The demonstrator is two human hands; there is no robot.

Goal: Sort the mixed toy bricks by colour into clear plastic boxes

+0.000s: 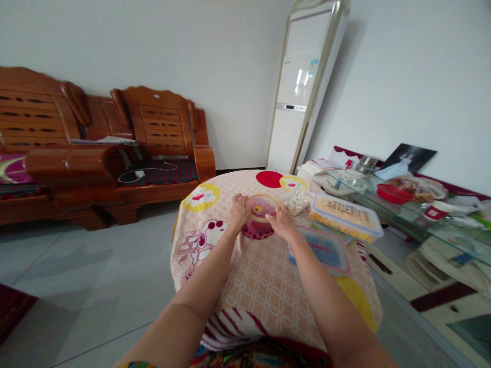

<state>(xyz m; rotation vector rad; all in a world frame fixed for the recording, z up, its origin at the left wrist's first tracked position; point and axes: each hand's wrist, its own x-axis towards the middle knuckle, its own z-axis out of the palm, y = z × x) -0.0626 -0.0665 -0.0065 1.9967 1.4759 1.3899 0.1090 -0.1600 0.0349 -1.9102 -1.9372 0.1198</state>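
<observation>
A small round clear plastic container (261, 208) with a red bottom sits on the patterned cloth of a small table (245, 286). My left hand (239, 210) curls against its left side. From the right, my right hand (281, 222) grips its rim, fingers bent over the edge. Just right of the hands lie a clear bag of pale chunks (298, 200), a flat box of yellow grain (346, 215) and a flat box with blue contents (324, 249).
A glass-topped low table (402, 209) with a red bowl (392, 193), papers and packets stands at the right. Wooden armchairs (161, 138) line the left wall. A tall white air conditioner (303, 87) fills the corner. Grey tiled floor lies to the left.
</observation>
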